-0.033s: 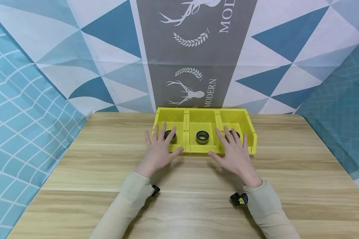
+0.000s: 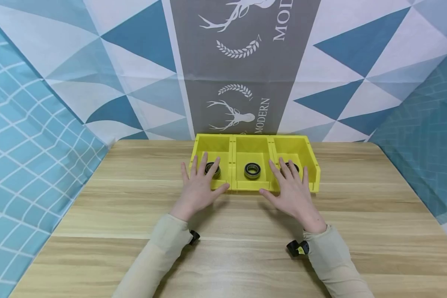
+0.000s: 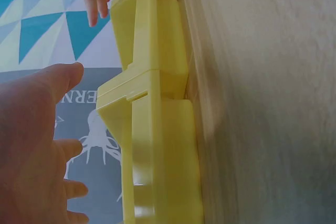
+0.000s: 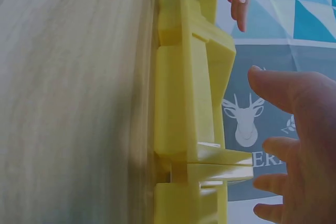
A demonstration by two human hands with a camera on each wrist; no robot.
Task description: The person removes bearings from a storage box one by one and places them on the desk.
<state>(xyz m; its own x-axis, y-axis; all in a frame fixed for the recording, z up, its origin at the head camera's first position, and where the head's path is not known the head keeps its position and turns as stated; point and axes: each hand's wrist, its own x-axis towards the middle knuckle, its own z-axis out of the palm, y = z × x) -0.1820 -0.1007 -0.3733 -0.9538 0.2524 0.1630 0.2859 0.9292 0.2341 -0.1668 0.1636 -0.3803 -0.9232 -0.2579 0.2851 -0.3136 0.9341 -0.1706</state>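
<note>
A yellow bin with three compartments [image 2: 252, 186] stands at the back of the table, one dark ring-shaped bearing in each compartment. The middle bearing [image 2: 252, 170] shows whole. My left hand [image 2: 198, 188], fingers spread, is over the front of the left compartment and partly covers the left bearing [image 2: 212, 170]. Over the right compartment's front my right hand [image 2: 292, 192] is spread too, partly hiding the right bearing [image 2: 289, 169]. Both wrist views show the hands [image 3: 31, 140] [image 4: 310, 140] above the bin's front edge, holding nothing.
The wooden table [image 2: 223, 256] spreads out in front of the bin. Patterned cloth [image 2: 141, 54] hangs behind it, and blue cloths [image 2: 18, 145] flank both sides. A small black device [image 2: 297, 248] is at the right wrist, another [image 2: 194, 237] at the left.
</note>
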